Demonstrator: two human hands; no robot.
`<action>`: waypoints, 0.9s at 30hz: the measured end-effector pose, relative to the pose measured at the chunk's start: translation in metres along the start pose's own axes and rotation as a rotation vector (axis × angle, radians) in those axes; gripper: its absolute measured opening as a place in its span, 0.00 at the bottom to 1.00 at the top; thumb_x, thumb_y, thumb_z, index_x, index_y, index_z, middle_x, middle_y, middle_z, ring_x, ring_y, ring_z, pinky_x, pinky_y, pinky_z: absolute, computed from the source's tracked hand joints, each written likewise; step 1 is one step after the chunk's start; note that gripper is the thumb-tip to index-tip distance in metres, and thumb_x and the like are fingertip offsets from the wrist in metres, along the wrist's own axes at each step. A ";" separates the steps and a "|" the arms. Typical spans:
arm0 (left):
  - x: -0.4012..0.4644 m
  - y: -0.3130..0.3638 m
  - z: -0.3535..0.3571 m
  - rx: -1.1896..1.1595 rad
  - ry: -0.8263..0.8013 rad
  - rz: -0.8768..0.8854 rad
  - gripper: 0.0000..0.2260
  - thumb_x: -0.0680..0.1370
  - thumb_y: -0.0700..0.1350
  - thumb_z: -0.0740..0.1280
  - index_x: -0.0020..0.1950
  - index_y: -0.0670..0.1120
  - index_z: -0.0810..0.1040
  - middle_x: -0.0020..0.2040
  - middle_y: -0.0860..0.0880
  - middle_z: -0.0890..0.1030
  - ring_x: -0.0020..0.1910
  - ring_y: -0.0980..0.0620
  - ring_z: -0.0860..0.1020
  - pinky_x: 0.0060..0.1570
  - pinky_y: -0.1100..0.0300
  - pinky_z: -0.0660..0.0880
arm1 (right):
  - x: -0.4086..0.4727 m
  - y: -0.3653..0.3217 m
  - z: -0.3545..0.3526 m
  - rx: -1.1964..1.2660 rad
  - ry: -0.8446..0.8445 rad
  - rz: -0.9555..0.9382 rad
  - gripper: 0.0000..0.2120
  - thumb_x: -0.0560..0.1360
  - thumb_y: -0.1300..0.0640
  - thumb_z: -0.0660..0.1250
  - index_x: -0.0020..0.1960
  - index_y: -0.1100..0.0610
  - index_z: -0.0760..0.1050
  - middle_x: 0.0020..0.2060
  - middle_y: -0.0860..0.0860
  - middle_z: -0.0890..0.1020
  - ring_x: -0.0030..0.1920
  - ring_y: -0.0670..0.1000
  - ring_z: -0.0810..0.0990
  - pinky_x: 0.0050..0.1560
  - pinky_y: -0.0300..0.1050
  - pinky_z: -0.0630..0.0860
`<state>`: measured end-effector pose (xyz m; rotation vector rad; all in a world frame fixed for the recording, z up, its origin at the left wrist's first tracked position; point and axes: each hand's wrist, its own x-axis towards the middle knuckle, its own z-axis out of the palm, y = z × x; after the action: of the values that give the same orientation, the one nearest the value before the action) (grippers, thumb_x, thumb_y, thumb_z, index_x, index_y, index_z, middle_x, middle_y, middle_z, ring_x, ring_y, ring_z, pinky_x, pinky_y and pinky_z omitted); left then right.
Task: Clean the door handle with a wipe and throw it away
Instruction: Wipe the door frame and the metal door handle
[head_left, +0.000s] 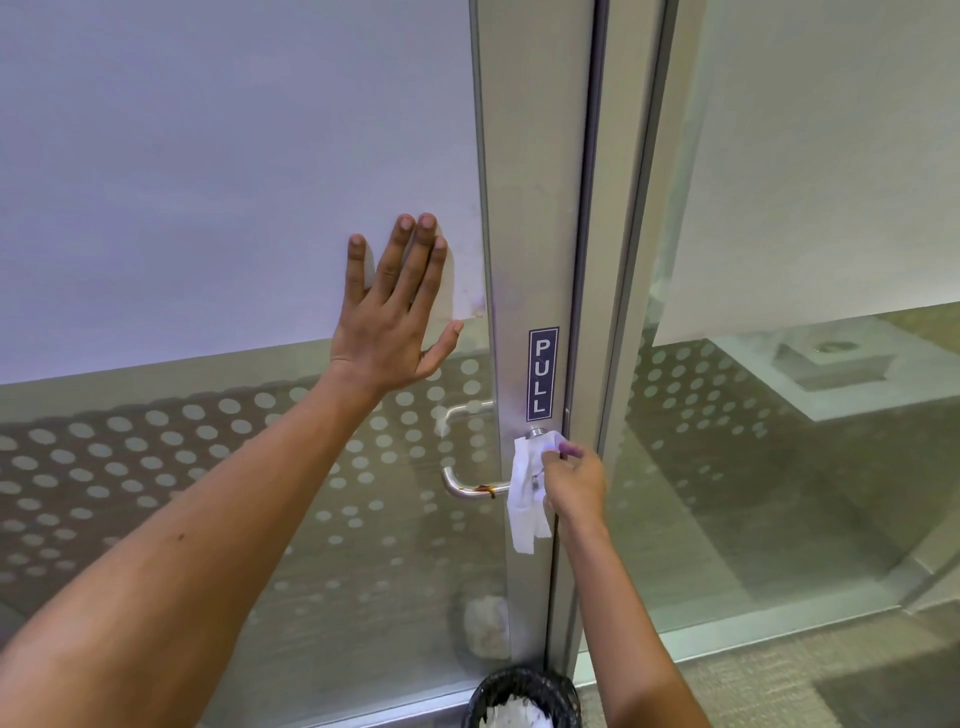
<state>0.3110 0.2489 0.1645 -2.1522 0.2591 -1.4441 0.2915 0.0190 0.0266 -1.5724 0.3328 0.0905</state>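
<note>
I'm looking at a big glass door (234, 182), frosted up top with a dotted band lower down, and its aluminium frame (535, 234) running straight down the middle with a blue PULL sticker (543, 373) on it. My left hand (397, 312) is flat on the glass, fingers spread wide and gripping nothing; I'd say it's there to brace the door so it doesn't swing while the other hand scrubs. Down at the floor, right under the work, sits a bin with a black liner (522, 696), some white waste already in it, handy for the toss that comes last. Now the lever door handle (470, 487), steel, jutting left from the frame, with a brownish smear on the bar near its root, so the cleaning isn't finished by my reckoning. My right hand (574, 483) is pinching the white wipe (527, 493) between thumb and fingertips, fingers closed on it, pressing it at the handle's base by the frame while the loose tail hangs below. That smear looks like the next target.
</note>
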 end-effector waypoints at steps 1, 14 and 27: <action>0.000 0.000 0.000 0.000 -0.001 -0.001 0.39 0.82 0.62 0.56 0.82 0.39 0.46 0.81 0.37 0.57 0.80 0.37 0.55 0.78 0.38 0.38 | 0.002 0.001 0.002 0.005 0.026 0.022 0.12 0.77 0.59 0.67 0.60 0.58 0.75 0.49 0.55 0.81 0.36 0.46 0.79 0.32 0.38 0.71; 0.002 0.001 -0.002 0.006 -0.011 -0.009 0.38 0.82 0.61 0.56 0.82 0.38 0.52 0.80 0.36 0.59 0.80 0.36 0.56 0.78 0.36 0.40 | 0.014 0.007 0.036 -0.317 -0.004 0.050 0.20 0.83 0.52 0.55 0.62 0.67 0.74 0.60 0.63 0.80 0.59 0.63 0.78 0.55 0.50 0.73; 0.001 0.001 -0.002 -0.079 -0.009 0.002 0.36 0.83 0.60 0.55 0.82 0.37 0.54 0.81 0.36 0.59 0.80 0.36 0.57 0.76 0.32 0.47 | 0.011 0.018 0.035 -0.204 -0.001 0.056 0.22 0.81 0.48 0.57 0.60 0.67 0.75 0.50 0.57 0.79 0.48 0.58 0.76 0.47 0.43 0.69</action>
<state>0.3095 0.2468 0.1659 -2.2201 0.3204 -1.4455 0.3029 0.0525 0.0054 -1.7648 0.3761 0.1736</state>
